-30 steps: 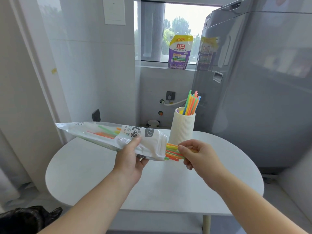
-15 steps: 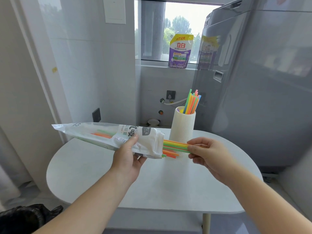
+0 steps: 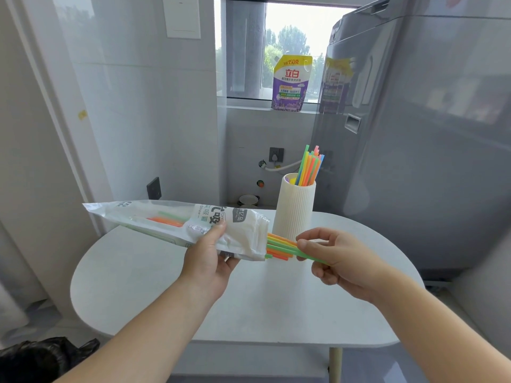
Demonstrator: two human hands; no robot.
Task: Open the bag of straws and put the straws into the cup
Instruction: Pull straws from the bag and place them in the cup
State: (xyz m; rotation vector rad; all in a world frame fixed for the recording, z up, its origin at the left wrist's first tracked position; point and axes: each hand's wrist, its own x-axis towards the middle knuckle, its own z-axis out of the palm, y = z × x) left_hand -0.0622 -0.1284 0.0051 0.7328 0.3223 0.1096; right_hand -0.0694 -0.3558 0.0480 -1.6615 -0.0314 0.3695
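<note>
Nearest the camera, a black bag point(image 3: 36, 357) was seen low, well to the left of the bench point(image 3: 166, 286). Above the white round bench, both hands were held in the air in front of the cup point(image 3: 294, 210).

The left hand point(image 3: 206, 261) was closed on the bag of straws point(image 3: 177, 223), its thumb laid on the printed front and the other fingers wrapped underneath, near the open mouth. The bag was held almost level, its sealed end pointing away to the left of the cup, with orange and green straws visible through the plastic.

From the mouth, a bunch of straws point(image 3: 279, 246) stuck out toward the right hand point(image 3: 336, 257). The fingers point(image 3: 309, 240) of that hand were pinched on the protruding straws, thumb below and forefinger above; a green straw was seen passing on through the grip.

Just behind the pinched straws, the ribbed white cup stood upright on the bench, with coloured straws in the cup point(image 3: 311, 167) leaning to its right. Beyond the cup, a purple pouch point(image 3: 291, 82) stood on the window sill, and a grey appliance point(image 3: 428, 134) rose to the cup's right.
</note>
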